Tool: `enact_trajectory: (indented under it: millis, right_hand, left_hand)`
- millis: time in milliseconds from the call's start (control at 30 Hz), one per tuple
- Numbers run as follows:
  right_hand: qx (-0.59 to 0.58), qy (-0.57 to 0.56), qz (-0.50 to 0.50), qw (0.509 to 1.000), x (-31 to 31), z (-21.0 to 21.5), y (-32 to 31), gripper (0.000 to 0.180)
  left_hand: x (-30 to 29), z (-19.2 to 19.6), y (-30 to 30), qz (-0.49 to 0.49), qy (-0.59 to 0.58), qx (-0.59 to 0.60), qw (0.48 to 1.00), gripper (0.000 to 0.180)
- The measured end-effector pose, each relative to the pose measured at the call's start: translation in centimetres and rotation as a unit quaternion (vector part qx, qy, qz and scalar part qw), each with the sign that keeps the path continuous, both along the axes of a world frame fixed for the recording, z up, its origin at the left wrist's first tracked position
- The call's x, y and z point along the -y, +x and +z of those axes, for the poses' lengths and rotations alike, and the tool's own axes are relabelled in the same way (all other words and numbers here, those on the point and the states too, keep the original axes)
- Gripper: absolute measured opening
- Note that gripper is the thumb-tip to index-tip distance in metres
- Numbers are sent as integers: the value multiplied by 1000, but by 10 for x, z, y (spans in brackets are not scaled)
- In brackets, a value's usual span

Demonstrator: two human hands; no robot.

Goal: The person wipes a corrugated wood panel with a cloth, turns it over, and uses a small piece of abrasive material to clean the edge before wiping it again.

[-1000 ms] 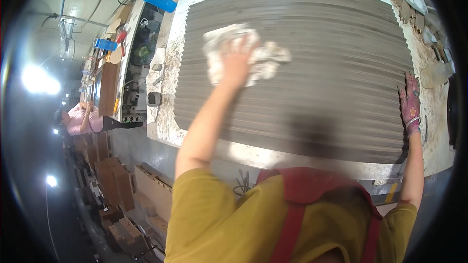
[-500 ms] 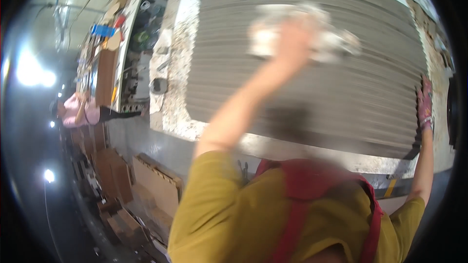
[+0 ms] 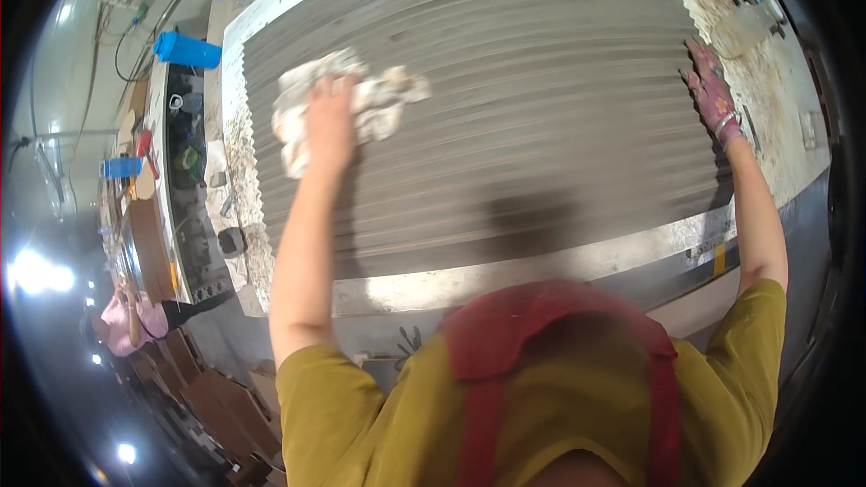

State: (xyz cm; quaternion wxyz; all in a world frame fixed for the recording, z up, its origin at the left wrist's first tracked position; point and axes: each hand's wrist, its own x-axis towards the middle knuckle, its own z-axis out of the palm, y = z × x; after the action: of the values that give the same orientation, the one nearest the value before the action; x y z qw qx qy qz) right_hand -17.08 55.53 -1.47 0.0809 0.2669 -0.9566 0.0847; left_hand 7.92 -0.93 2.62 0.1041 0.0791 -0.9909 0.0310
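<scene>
A large grey-brown panel with wavy parallel ridges lies flat across the worktable. Near its left end, my bare left hand presses down on a crumpled off-white cloth, the fingers over the bunched fabric. The cloth rests against the ridges and spreads out on both sides of the hand. At the panel's right edge lies my right hand in a pinkish patterned glove, flat with its fingers apart and holding nothing.
A blue plastic container stands beyond the table's far left corner. On the left is a bench with tools and a red-handled item. A person in pink is farther left, near stacked cardboard. Clear plastic lies at the right.
My left hand has swept the cloth leftward across the panel, from its upper middle to near the left end. My right hand remains at the right edge. The view has shifted.
</scene>
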Motion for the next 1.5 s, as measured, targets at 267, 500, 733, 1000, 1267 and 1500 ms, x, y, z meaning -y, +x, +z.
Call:
enact_trajectory:
  millis: [267,500,733,1000,1267,1500]
  right_hand:
    - [-5,-7,-14,1000,11,8,7,49]
    - [1,6,32,999,8,-12,-13,53]
    - [-11,-6,3,1000,-5,-5,-3,53]
    - [0,3,-16,1000,22,22,14,55]
    - [37,-26,-7,999,18,20,9,53]
    - [26,-18,19,999,9,12,9,52]
  left_hand:
    - [54,72,28,79,54,-54,994,43]
    - [-249,-19,-48,-256,145,13,956,58]
    - [-60,-24,50,-21,98,-44,994,58]
    - [-25,86,-35,25,338,-212,917,48]
    - [-234,-16,-212,-199,230,-29,952,57]
    - [-52,-51,-112,-80,88,-101,988,59]
